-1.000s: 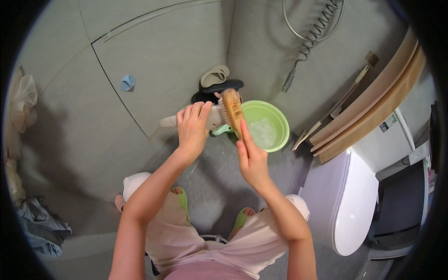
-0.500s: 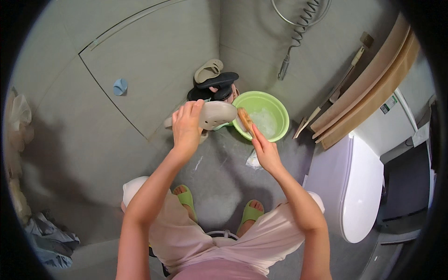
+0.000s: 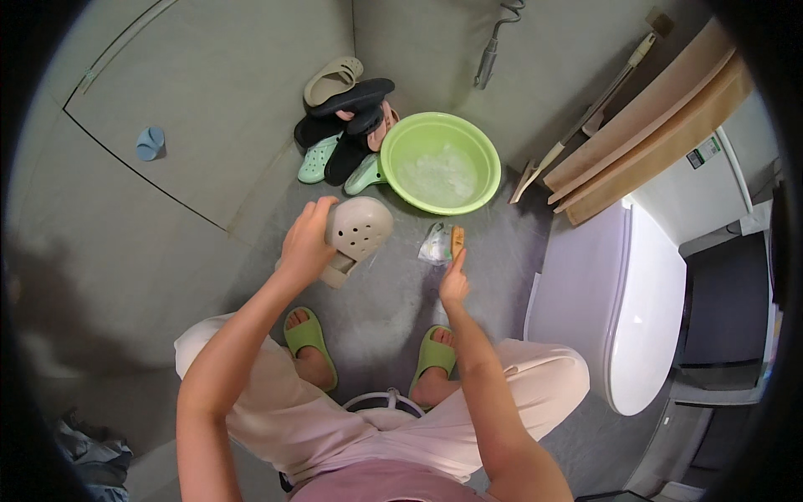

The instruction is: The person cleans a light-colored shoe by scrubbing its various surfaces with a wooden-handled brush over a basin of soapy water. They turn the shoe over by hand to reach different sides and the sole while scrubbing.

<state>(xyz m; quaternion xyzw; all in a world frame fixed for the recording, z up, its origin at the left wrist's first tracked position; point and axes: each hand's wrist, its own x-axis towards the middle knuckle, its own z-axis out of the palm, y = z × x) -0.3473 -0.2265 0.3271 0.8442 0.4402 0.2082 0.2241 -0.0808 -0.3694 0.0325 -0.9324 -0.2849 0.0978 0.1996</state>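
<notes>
- The left hand [image 3: 305,241] is grasping a beige clog [image 3: 361,230] by its side, at the clog's 9 o'clock; the toe is pointing toward 1 o'clock.
- The clog is staying between 7 and 8 o'clock from the green basin [image 3: 478,159].
- The right hand [image 3: 454,285] is apparently gripping a wooden brush [image 3: 457,241] by one end, at the clog's 3 o'clock.
- The clog is probably behaving like light, springy foam, hardly fragile, slippery if wet; its opening's edge is likely offering the surest hold.

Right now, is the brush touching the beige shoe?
Apart. The head view plainly shows grey floor between the brush and the beige shoe.
</notes>
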